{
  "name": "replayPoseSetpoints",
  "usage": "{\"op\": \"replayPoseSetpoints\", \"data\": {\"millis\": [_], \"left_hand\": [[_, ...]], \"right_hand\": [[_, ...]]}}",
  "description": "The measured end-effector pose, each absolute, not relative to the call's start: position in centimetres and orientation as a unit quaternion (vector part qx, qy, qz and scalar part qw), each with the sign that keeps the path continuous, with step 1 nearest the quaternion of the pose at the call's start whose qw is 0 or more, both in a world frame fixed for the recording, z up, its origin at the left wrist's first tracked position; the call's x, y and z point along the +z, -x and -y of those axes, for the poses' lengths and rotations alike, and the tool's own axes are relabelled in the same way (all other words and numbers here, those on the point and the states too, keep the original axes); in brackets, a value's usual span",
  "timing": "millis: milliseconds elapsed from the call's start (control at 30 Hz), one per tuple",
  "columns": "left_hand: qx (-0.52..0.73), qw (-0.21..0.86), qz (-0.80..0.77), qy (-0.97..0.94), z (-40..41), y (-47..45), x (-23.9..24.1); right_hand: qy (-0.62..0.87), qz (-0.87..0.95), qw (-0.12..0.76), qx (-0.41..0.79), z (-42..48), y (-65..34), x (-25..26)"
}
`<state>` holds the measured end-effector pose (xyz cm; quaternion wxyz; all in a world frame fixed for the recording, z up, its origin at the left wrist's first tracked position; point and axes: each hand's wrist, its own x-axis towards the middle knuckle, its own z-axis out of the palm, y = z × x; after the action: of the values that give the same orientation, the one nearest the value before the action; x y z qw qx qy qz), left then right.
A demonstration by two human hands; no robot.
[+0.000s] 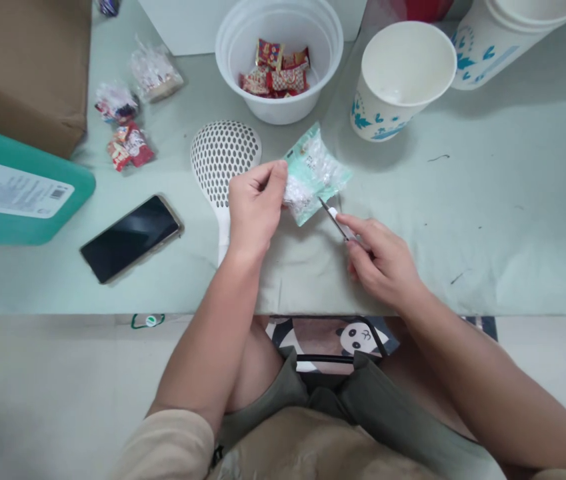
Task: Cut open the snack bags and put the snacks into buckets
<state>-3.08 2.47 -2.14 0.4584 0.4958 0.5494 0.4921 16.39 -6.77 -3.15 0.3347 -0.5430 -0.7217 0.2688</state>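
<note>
Head view shows your left grip (257, 208) pinching the packet (315, 167) and your right grip (383, 259) holding the cutter (339, 225); best cut shallowly, away from the left grip.

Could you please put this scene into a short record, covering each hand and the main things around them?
Left hand: pinching the left side of a green-and-clear packet
Right hand: holding a bladed tool, tip at the packet's lower edge
Bowl: white, with red wrapped pieces inside
Paper cup: upright, right of the bowl
Skimmer: white, perforated, by the left hand
Phone: left of the skimmer, screen dark
</note>
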Motion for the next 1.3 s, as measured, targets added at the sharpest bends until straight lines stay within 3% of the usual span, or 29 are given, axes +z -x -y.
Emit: {"op": "replayPoseSetpoints", "data": {"millis": [500, 733, 933, 1000, 1133, 1300], "left_hand": [[0.478, 0.525, -0.572, -0.411, -3.9, 4.6, -2.9], [0.482, 0.559, -0.562, -0.374, -3.7, 4.5, -2.7], [0.452, 0.644, -0.506, -0.352, -2.3, 2.7, -1.5], [0.417, 0.674, -0.49, -0.364, -1.7, 1.8, -1.4], [0.377, 0.706, -0.469, -0.374, -0.5, -0.1, -1.5], [0.369, 0.726, -0.47, -0.341, 0.1, -1.4, -1.6]], "right_hand": [[0.533, 0.736, 0.331, 0.256, 7.1, -17.1, -3.3], [0.645, 0.697, 0.309, 0.051, 5.5, -22.3, -4.2], [0.712, 0.63, 0.307, -0.047, 4.5, -25.7, -5.6], [0.685, 0.639, 0.347, -0.045, 4.7, -24.3, -5.2], [0.596, 0.696, 0.392, 0.084, 5.0, -20.1, -3.9], [0.562, 0.717, 0.409, 0.052, 5.3, -18.2, -4.0]]}}
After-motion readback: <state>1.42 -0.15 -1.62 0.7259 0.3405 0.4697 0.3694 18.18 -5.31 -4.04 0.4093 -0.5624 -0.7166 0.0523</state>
